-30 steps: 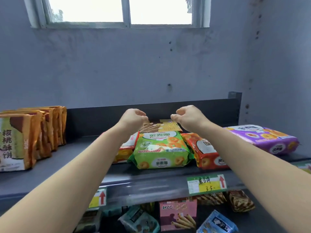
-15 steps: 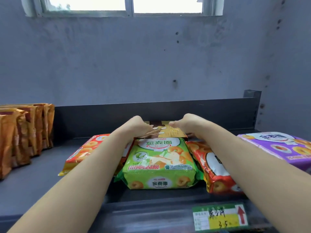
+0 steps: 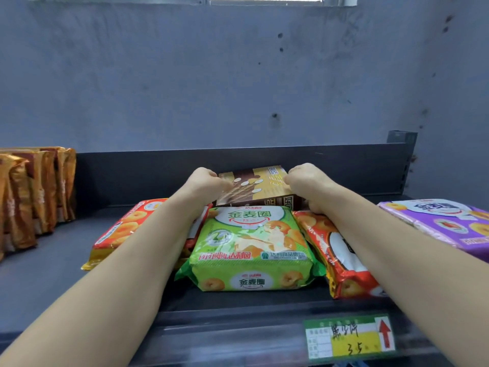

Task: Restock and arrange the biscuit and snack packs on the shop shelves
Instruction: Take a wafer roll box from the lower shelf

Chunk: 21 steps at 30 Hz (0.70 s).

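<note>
Grey metal shelf [image 3: 45, 274] against blue-grey wall [image 3: 211, 83]; both hands' grip pinching brown-yellow box [image 3: 260, 189].

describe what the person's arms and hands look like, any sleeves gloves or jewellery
Both forearms are bare up to the edge of the picture: no sleeve shows on either one. The left hand and the right hand wear no gloves. No watch, bracelet or band is on either wrist, and no ring shows, though the fingers are mostly curled out of sight. No markings are visible.
</note>
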Tool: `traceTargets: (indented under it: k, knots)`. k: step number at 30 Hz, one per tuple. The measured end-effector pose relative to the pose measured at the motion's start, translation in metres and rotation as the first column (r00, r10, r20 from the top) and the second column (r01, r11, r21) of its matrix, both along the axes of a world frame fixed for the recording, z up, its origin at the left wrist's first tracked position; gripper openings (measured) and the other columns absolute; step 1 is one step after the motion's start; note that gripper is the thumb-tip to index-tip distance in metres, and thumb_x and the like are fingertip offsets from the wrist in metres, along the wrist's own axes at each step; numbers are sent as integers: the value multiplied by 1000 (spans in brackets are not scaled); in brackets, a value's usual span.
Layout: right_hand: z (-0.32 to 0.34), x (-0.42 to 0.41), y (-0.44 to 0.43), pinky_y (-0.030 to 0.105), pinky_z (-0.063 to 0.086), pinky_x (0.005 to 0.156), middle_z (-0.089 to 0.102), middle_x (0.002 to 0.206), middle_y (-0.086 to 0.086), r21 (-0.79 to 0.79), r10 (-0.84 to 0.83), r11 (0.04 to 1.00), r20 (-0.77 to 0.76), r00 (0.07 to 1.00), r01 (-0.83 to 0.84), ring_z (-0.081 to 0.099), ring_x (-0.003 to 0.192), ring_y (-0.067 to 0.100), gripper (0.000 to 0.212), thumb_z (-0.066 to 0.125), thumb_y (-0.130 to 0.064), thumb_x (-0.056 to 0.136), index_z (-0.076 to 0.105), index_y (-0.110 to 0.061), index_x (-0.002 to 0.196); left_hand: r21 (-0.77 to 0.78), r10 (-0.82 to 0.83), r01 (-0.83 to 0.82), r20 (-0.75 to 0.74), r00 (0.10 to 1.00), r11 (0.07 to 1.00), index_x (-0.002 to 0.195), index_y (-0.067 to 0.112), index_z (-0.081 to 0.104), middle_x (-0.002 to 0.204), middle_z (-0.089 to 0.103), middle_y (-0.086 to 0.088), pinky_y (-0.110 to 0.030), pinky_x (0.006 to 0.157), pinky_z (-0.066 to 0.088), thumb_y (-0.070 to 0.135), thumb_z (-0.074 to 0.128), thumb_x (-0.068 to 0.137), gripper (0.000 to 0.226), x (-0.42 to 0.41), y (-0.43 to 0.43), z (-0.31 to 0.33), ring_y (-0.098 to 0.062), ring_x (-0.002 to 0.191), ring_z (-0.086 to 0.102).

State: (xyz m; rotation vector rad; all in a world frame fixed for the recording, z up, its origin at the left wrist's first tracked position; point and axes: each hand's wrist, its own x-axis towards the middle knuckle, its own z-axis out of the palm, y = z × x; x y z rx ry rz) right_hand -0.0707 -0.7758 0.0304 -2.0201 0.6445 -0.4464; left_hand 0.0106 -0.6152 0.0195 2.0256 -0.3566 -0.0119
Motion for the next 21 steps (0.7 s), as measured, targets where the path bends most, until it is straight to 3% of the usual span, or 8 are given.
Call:
traceTargets:
  k: [2, 4, 6, 9, 12, 14, 17, 21]
  knots:
    - [1, 0, -3, 37, 50, 73, 62, 101, 12, 73, 11, 997, 98, 995, -18, 62, 95, 29, 27, 41, -5, 93, 58, -4, 113, -67, 17, -19, -20, 1000, 998, 77, 10, 53, 81, 50, -3, -29, 64, 39, 17, 68, 83, 17, 3, 1, -1, -18, 84, 47]
    - [1, -4, -2, 40, 55, 78, 62, 93, 11, 172, 23, 984, 174, 985, -53, 66, 91, 30, 28, 43, -2, 92, 58, -8, 115, -81, 30, -33, -30, 999, 996, 88, 2, 58, 87, 51, -8, -30, 60, 36, 18, 69, 81, 21, 5, 2, -2, -19, 80, 47]
    - [1, -9, -1, 37, 56, 70, 60, 91, 7, 247, 55, 962, 235, 970, -115, 65, 77, 22, 36, 52, -4, 90, 52, -14, 125, -126, 39, -46, -56, 998, 991, 102, -2, 58, 95, 55, -11, -31, 65, 41, 19, 71, 79, 33, 7, 3, -2, -21, 85, 53]
    - [2, -12, 1, 30, 56, 64, 63, 105, 11, 299, 59, 941, 319, 946, -159, 65, 77, 20, 53, 65, -9, 85, 45, -12, 134, -191, 45, -63, -93, 995, 980, 104, -4, 60, 99, 62, -16, -40, 79, 50, 17, 73, 77, 36, 8, 4, -2, -28, 91, 60]
    - [4, -8, 1, 42, 57, 81, 69, 98, 14, 376, -5, 915, 373, 928, -147, 69, 86, 28, 43, 72, -16, 79, 58, -2, 117, -301, 21, -52, -104, 994, 952, 90, -6, 65, 101, 67, -21, -48, 93, 50, 8, 71, 77, 20, 6, 3, -1, -33, 98, 64]
    - [4, -9, 1, 44, 56, 85, 71, 95, 14, 375, 11, 911, 396, 918, -173, 70, 87, 28, 37, 72, -18, 78, 63, -5, 111, -367, -3, -31, -92, 996, 930, 84, 1, 63, 98, 66, -15, -40, 89, 49, 4, 68, 79, 8, 4, 4, -1, -28, 98, 62]
    - [1, -10, -2, 42, 54, 85, 72, 102, 9, 383, 88, 884, 426, 901, -267, 70, 93, 23, 46, 69, -17, 81, 56, -17, 126, -429, -3, -29, -73, 997, 903, 110, 3, 54, 106, 59, -10, -32, 83, 40, 7, 68, 82, 32, 0, 4, 0, -21, 97, 53]
    - [2, -11, 2, 46, 54, 83, 65, 117, 5, 397, 196, 828, 459, 867, -397, 67, 100, 24, 63, 70, -13, 80, 41, -27, 134, -467, -9, -5, -28, 1000, 884, 136, 9, 32, 120, 53, -9, -35, 91, 46, 15, 72, 80, 69, 0, 5, -1, -23, 105, 54]
